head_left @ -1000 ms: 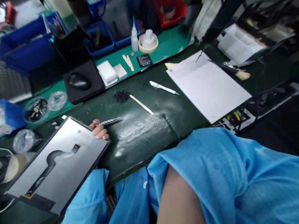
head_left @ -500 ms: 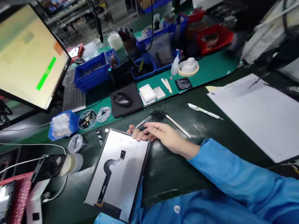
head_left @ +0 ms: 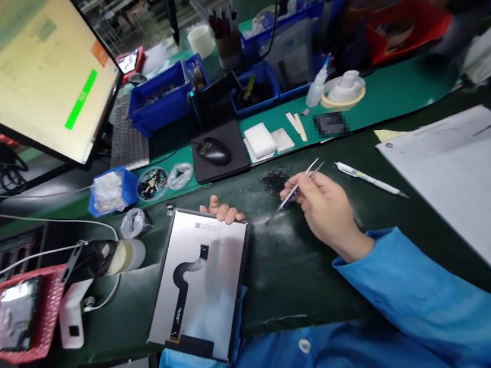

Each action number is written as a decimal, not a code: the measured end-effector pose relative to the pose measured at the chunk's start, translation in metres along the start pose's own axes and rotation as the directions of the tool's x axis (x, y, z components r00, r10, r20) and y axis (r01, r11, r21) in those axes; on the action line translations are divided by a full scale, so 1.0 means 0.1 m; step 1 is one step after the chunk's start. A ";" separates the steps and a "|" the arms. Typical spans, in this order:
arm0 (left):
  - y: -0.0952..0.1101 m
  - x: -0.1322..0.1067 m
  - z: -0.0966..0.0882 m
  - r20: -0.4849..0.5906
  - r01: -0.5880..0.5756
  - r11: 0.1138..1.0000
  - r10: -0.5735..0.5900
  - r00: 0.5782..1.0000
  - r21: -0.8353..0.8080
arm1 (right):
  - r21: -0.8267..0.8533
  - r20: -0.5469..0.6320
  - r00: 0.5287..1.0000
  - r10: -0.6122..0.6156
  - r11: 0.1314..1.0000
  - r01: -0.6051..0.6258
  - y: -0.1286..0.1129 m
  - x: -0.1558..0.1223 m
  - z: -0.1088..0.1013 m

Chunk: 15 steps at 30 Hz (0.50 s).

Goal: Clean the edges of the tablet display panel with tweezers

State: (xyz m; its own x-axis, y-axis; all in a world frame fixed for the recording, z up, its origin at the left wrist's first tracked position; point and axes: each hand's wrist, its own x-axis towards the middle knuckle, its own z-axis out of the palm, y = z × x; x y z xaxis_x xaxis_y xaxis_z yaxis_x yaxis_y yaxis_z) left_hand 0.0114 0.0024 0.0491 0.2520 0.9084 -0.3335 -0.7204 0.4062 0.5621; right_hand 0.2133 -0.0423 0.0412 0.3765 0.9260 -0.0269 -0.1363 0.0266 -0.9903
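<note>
My left hand (head_left: 227, 212) is wrapped over the top edge of a display panel (head_left: 216, 292), its fingertips on the silvery back. The panel is tilted above the bench, and a black flex cable (head_left: 180, 281) curves across it. To the right, my right hand (head_left: 330, 212) pinches metal tweezers (head_left: 290, 196) between thumb and fingers. Two thin ends of the tweezers stick up past the thumb; the other end slants down to the left. Behind the tweezers lies a pile of thin black strips (head_left: 273, 180) on the dark bench.
A white pen (head_left: 368, 179) and large paper sheets (head_left: 464, 181) lie at the right. Along the back are a mouse (head_left: 213, 151), white pads (head_left: 260, 140), a bottle (head_left: 317, 88) and blue bins (head_left: 159, 99). Left are a monitor (head_left: 30, 73) and a pink bubble-wrap tray (head_left: 36, 341).
My right hand has moved right, away from the panel's top edge, bringing the tweezers along. The wooden stick seen before is no longer visible. The view has shifted slightly; my left hand still holds the panel.
</note>
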 end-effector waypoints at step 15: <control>-0.15 -0.13 0.19 -0.129 -0.296 0.953 0.302 0.944 0.063 | 0.027 0.479 0.818 0.318 0.926 -0.376 -0.03 -0.55 0.32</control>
State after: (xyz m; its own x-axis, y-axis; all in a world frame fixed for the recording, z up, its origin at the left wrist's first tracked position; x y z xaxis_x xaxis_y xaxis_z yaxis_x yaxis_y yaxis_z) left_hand 0.0318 -0.0134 0.0592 -0.0633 0.9679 -0.2431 -0.7202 0.1243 0.6825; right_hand 0.1639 -0.0809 0.0499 -0.1742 0.9465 -0.2718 -0.2922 -0.3132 -0.9036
